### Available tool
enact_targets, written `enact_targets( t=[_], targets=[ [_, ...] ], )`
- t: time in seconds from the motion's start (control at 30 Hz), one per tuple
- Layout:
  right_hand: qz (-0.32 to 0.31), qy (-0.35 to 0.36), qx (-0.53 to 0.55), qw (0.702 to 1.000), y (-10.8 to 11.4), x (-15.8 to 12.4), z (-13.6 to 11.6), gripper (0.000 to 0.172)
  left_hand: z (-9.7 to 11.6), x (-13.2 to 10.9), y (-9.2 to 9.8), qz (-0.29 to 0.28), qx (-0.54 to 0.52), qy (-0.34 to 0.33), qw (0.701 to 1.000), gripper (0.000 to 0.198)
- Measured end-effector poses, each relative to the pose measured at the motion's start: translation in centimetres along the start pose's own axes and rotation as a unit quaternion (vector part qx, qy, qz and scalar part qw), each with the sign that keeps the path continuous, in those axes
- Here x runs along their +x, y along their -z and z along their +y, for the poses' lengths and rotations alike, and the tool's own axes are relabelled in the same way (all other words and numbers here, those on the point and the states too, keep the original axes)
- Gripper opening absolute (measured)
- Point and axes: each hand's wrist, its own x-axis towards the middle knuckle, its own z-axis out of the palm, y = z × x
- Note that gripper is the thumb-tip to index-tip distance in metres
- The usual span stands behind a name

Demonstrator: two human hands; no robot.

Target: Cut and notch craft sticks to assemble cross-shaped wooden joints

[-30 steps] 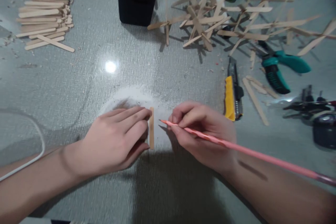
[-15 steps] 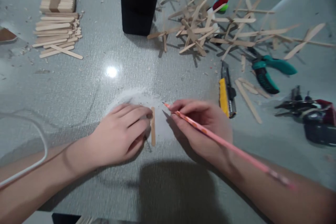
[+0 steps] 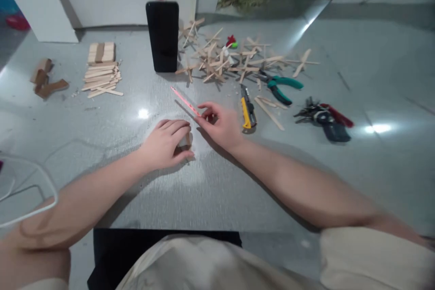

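Pencil and stick in hand: this looks like a pause between handling the two.
The right hand [image 3: 217,123] pinches a pink pencil [image 3: 185,101] between nearly closed fingers, its free end pointing away from the body; which end is the point, I cannot tell. The left hand [image 3: 168,142] rests on the tabletop [image 3: 217,204], fingers curled and thumb spread apart, with a wooden stick [image 3: 188,139] partly hidden in that gap; whether it is gripped is unclear. Marking the stick would call for steadying it and bringing the pencil's point over.
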Motion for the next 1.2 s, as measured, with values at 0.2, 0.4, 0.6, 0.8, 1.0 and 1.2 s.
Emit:
enact_targets(
  t=[0.2,0.4,0.6,0.8,1.0,1.2],
  targets=[
    [0.005,0.009,-0.163,0.987,-0.7,1.0,-1.1,0.012,0.3,0.3,-0.1,-0.002,0.018,0.031,0.999,0.042],
    [0.006,-0.004,-0.294,0.956,0.0,1.1,-1.7,0.034,-0.1,-0.4,-0.3,0.029,0.043,0.057,0.997,0.030],
    [0.030,-0.102,-0.386,0.916,4.5,0.7,-0.1,0.040,-1.0,-0.9,-0.9,0.051,0.060,0.064,0.995,0.036],
    [-0.011,-0.196,-0.370,0.908,7.2,0.5,2.6,0.038,-1.3,-1.0,-1.1,0.066,0.078,0.074,0.992,0.034],
    [-0.035,-0.231,-0.312,0.921,6.8,1.3,3.0,0.039,-1.3,-1.1,-0.9,0.080,0.099,0.098,0.987,0.035],
    [-0.032,-0.223,-0.238,0.945,6.9,1.6,3.9,0.039,-1.4,-1.1,-0.7,0.097,0.122,0.146,0.977,0.038]
  ],
)
